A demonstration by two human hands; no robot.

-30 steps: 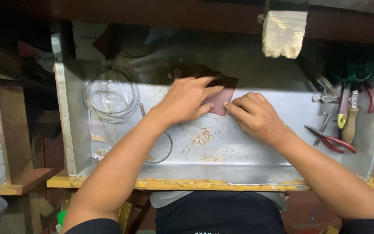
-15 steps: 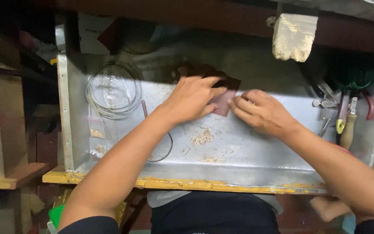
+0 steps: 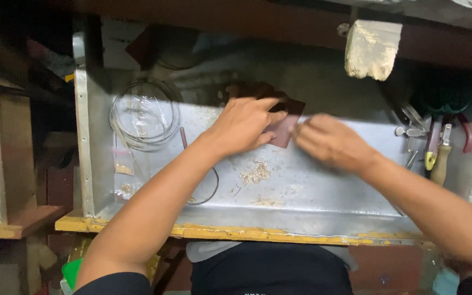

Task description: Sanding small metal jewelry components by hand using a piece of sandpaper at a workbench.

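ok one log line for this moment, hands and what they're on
left hand: pressing dark red sheet flat | right hand: blurred, at sheet's edge | surface: metal tray | nearby: metal filings, wire coil

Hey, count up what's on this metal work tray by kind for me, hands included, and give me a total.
Hands: 2, left hand pressing on the dark red sheet, right hand beside it
Dark red sheet: 1
Coils of clear wire: 1
Piles of pale shavings: 1
Hand tools at the right wall: several, too overlapped to count
Total: 5 plus the tools
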